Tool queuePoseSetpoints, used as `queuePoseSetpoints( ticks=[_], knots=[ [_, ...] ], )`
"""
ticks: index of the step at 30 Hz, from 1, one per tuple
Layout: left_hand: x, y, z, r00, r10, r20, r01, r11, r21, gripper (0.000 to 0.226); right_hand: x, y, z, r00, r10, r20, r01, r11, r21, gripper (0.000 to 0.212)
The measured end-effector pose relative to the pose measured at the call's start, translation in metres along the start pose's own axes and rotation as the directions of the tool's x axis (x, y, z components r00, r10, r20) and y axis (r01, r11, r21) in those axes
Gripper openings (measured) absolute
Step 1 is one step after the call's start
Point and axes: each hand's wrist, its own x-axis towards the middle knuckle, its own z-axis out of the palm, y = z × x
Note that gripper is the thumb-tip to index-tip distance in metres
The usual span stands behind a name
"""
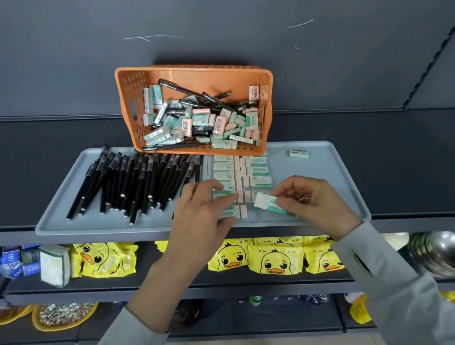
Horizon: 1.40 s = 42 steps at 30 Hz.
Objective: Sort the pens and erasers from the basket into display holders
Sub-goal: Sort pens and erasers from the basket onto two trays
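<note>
While the right hand (pixel 310 204) pinches one white-and-green eraser (pixel 266 202) between thumb and fingertips at the near end of the eraser rows (pixel 249 169), the left hand (pixel 200 214) lies on those rows with its fingers straight and close together, apparently keeping them in line. In the head view, the only one, the sorting looks past halfway but far from done. The left compartment of the grey display holder (pixel 51 225) carries a fanned heap of black pens (pixel 133 180), roughly thirty, too overlapped to count exactly. The right compartment holds about three columns of erasers, some twenty in all, and a lone eraser (pixel 298 152) sits apart near the far right corner. The single orange basket (pixel 132 98), tipped against the back of the holder, contains perhaps six pens and several dozen mint and pink erasers left to place.
</note>
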Motion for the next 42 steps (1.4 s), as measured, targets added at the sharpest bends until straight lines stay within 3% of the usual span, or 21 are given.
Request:
queuePoseSetpoints(
  ticks=[10, 15, 18, 24, 27, 30, 33, 37, 42],
  knots=[
    [-0.001, -0.006, -0.004, 0.999, 0.030, -0.019, -0.030, 0.999, -0.014, 0.032, -0.002, -0.005, 0.019, 0.990, -0.134, 0.050, 0.143, 0.913, -0.382, 0.019],
    [0.001, -0.011, -0.003, 0.999, 0.014, -0.040, -0.014, 1.000, 0.005, 0.023, 0.013, -0.016, 0.015, 0.982, -0.157, 0.109, 0.191, 0.816, -0.546, 0.015],
    [0.006, -0.017, -0.003, 0.999, -0.002, -0.044, 0.003, 1.000, 0.010, 0.020, 0.037, -0.029, 0.010, 0.969, -0.240, 0.058, 0.224, 0.755, -0.616, 0.014],
    [0.045, -0.046, -0.017, 0.994, -0.022, -0.107, 0.029, 0.997, 0.066, 0.023, 0.108, -0.045, 0.027, 0.927, -0.359, 0.111, 0.322, 0.607, -0.726, 0.029],
    [0.079, -0.067, -0.026, 0.992, -0.099, -0.078, 0.108, 0.987, 0.118, 0.039, 0.143, -0.048, 0.043, 0.933, -0.339, 0.120, 0.282, 0.480, -0.831, 0.042],
    [0.116, -0.081, -0.030, 0.986, -0.168, 0.014, 0.164, 0.977, 0.133, 0.055, 0.163, -0.049, 0.055, 0.954, -0.289, 0.081, 0.171, 0.303, -0.937, 0.043],
    [0.147, -0.087, -0.020, 0.984, -0.155, 0.085, 0.139, 0.976, 0.168, 0.061, 0.170, -0.055, 0.062, 0.956, -0.289, 0.054, 0.115, 0.199, -0.973, 0.044],
    [0.171, -0.081, 0.001, 0.988, -0.123, 0.094, 0.098, 0.966, 0.240, 0.060, 0.166, -0.060, 0.062, 0.961, -0.274, -0.049, -0.008, 0.149, -0.989, 0.038],
    [0.182, -0.074, 0.015, 0.991, -0.128, 0.037, 0.108, 0.933, 0.344, 0.057, 0.165, -0.063, 0.057, 0.985, -0.158, -0.072, -0.039, 0.204, -0.978, 0.046]
  ],
)
